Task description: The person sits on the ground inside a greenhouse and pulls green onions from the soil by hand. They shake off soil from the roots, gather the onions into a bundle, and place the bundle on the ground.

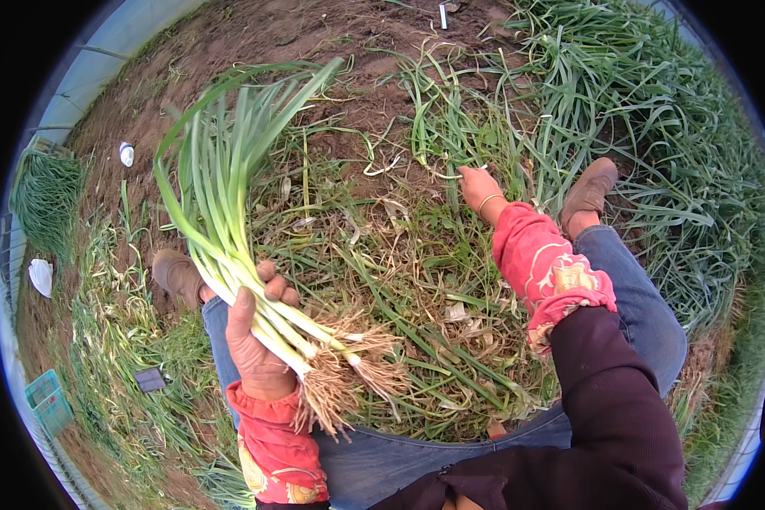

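My left hand (261,331) is closed around a bunch of green onions (229,236), their leaves fanning up and away and their rooted white ends pointing down to the right. My right hand (479,186) reaches out over the ground and pinches the white end of a thin onion stalk (449,176). More loose onion plants (427,121) lie just beyond it. Between my legs the soil is covered with trimmed leaves and dry skins (414,299).
Dense onion greens (644,115) spread along the right. At the left are a heap of greens (48,197), a white bag (41,277), a white bottle-like item (126,154), a dark flat object (150,380) and a teal plastic crate (49,401). Plastic sheeting (95,64) borders the plot.
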